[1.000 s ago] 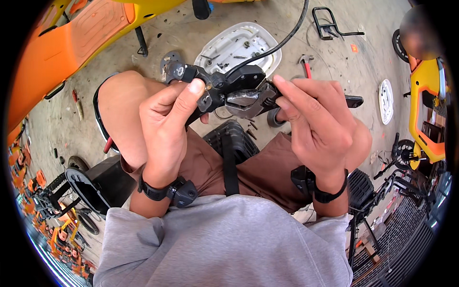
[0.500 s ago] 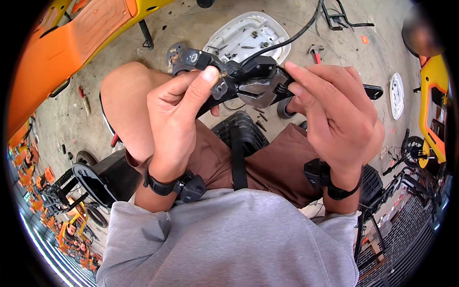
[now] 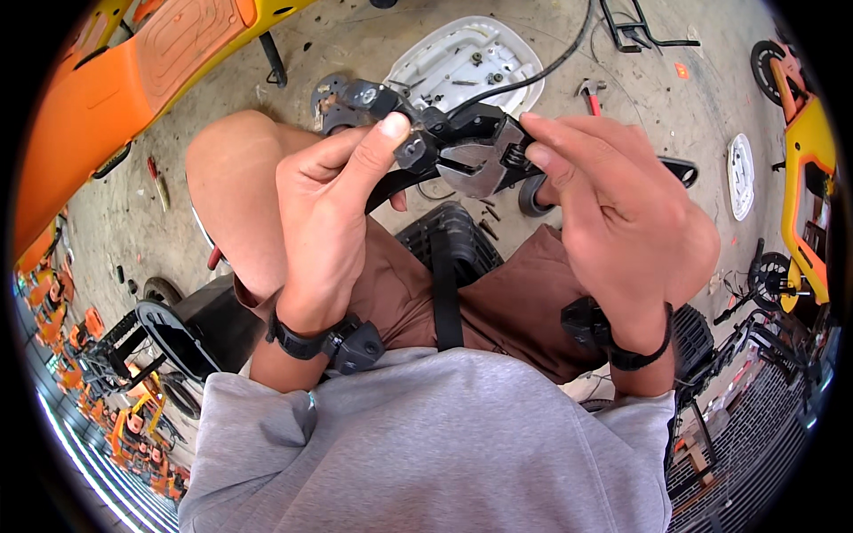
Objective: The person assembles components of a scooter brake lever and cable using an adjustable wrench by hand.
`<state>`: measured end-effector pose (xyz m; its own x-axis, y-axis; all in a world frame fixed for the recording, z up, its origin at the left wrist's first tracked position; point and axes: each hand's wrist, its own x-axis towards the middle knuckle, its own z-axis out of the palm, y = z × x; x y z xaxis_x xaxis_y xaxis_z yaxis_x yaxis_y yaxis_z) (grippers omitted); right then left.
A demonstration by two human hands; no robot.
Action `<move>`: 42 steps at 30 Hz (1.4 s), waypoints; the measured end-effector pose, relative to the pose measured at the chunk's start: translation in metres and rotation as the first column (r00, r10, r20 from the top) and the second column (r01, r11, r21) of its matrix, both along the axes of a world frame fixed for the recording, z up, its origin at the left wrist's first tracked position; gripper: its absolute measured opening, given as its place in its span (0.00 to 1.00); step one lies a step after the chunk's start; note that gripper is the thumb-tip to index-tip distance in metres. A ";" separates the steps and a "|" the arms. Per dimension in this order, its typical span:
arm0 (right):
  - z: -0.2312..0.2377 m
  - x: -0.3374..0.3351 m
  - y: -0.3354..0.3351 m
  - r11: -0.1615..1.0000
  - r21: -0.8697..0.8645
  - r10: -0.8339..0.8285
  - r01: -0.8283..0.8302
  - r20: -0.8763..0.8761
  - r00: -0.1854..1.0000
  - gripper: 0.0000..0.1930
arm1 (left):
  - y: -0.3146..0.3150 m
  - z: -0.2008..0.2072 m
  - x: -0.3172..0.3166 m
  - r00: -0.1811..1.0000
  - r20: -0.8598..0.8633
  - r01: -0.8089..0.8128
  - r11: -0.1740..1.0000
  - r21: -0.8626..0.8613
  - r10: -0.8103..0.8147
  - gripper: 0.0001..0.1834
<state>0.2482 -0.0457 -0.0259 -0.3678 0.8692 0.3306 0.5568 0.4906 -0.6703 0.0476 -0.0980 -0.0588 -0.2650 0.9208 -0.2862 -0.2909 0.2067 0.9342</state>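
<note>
An adjustable wrench [image 3: 477, 169] is in my right hand [image 3: 626, 204], its jaws pointing left and its black handle end showing past my knuckles. My right thumb and index finger are closed at the wrench's adjusting screw. In my left hand [image 3: 329, 191] a black brake lever assembly [image 3: 422, 142] is pinched between thumb and fingers, with a black cable [image 3: 533, 80] running from it to the upper right. The wrench jaws lie right beside the lever's bracket; whether they touch it I cannot tell.
A white plastic tray-like cover [image 3: 413, 53] with loose hardware lies ahead on the floor. A red-handled hammer [image 3: 592, 96] is right of it, a screwdriver [image 3: 157, 182] far left. Orange-yellow vehicle bodywork [image 3: 133, 107] stands at the left, a yellow frame [image 3: 804, 151] at the right.
My right thumb and fingertips have shifted slightly left at the wrench's adjusting screw. Both hands keep their holds, and the lever assembly stays nearly in place.
</note>
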 end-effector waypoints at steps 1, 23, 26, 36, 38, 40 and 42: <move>-0.006 -0.003 0.000 1.000 -0.005 -0.028 0.028 -0.053 0.998 0.12 | 0.001 0.001 0.001 1.000 -0.003 -0.024 1.000 -0.012 0.024 0.13; -0.033 -0.035 -0.023 0.505 -0.820 -0.527 -0.270 -0.540 0.656 0.14 | 0.008 0.003 0.012 0.970 0.014 -0.238 0.947 0.217 0.241 0.12; -0.034 -0.031 -0.024 0.330 -0.841 -0.577 -0.428 -0.539 0.614 0.17 | 0.012 0.008 0.018 0.967 -0.004 -0.248 0.944 0.217 0.255 0.13; -0.014 -0.005 -0.023 0.510 -0.771 -0.325 -0.381 -0.583 0.745 0.13 | 0.006 0.001 -0.001 0.871 0.488 -0.172 0.967 0.186 0.060 0.14; -0.011 -0.002 -0.021 0.803 -0.545 -0.122 -0.241 -0.547 0.828 0.12 | 0.003 -0.004 -0.002 0.854 0.519 -0.147 0.973 0.176 0.035 0.13; -0.008 0.001 -0.010 0.977 -0.125 0.122 -0.174 -0.339 0.933 0.13 | 0.004 -0.003 -0.002 0.846 0.533 -0.120 0.978 0.168 0.012 0.14; -0.005 0.003 -0.009 0.986 -0.096 0.101 -0.135 -0.297 0.950 0.15 | 0.004 0.001 0.002 0.875 0.482 -0.121 0.983 0.136 0.042 0.14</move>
<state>0.2509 -0.0547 -0.0311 -0.3730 0.8632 0.3402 0.2730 0.4525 -0.8489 0.0500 -0.0940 -0.0577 -0.2098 0.9451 -0.2505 -0.7169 0.0255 0.6967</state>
